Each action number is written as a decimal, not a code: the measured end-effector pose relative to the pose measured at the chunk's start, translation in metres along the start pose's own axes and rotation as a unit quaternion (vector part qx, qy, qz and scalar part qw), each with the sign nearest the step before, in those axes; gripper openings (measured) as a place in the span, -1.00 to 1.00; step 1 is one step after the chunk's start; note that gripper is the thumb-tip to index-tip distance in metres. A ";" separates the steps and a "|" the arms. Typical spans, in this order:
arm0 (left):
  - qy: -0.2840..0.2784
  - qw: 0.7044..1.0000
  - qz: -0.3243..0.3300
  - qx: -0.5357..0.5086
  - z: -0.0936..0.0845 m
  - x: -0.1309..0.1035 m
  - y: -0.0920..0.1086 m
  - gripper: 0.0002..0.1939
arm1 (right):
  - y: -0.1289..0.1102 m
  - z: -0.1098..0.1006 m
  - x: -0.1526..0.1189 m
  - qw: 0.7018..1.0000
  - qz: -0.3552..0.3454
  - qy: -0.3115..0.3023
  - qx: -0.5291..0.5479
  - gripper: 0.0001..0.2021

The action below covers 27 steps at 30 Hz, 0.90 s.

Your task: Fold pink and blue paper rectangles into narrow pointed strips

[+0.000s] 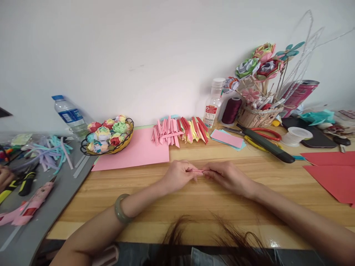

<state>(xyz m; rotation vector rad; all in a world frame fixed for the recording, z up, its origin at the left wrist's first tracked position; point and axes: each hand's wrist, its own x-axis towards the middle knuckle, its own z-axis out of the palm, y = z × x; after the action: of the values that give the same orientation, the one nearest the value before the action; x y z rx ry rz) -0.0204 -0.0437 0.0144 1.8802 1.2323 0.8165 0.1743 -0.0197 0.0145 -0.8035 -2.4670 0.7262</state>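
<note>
Between my two hands, just above the wooden table, is a small folded strip of pink paper (198, 171). My left hand (179, 175) pinches its left end, and my right hand (226, 176) pinches the right end. Most of the strip hides behind the fingers. Beyond the hands lies a row of folded paper pieces (168, 132) in pink, red and yellow. To their right is a small stack of pink and blue paper rectangles (226, 138).
A basket of paper flowers (126, 143) stands on a large pink sheet (149, 151). At right lie a craft knife (267, 144), scissors (266, 133) and red paper (332, 181). A glue gun (34, 203) and another person's hand (4, 177) are at far left.
</note>
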 end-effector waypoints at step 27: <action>0.005 0.994 0.082 0.069 0.001 0.000 -0.005 -0.82 | 0.002 -0.006 -0.005 0.996 -0.021 -0.034 -0.082 -0.75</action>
<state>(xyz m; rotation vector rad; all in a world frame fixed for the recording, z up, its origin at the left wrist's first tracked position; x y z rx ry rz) -0.0215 -0.0426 0.0096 2.1128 1.1789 0.8465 0.1823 -0.0190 0.0167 -0.7956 -2.6240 0.5498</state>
